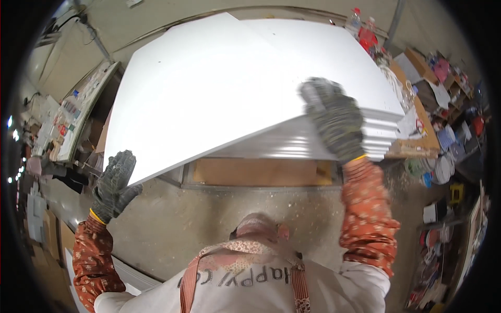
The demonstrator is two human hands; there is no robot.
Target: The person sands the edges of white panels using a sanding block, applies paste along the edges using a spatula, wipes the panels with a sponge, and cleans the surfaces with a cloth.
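Observation:
A large white board (209,99) lies turned at an angle on a stack of similar white boards (383,130), its near left corner jutting out past the stack. My left hand (116,182), in a dark grey knitted glove with a yellow cuff, grips that corner, thumb at the near edge and fingers along the left edge. My right hand (334,115), gloved alike, is over the board's near edge towards the right. Motion smears its fingers, and a pale grey patch shows at their tips; whether it holds anything is unclear.
Under the stack is a metal-framed stand with a brown panel (261,172). Bottles (368,34) and clutter line the right side, with a cardboard piece (425,130) and several buckets (446,136). A cluttered table (86,115) stands at the left. Concrete floor (182,219) lies before me.

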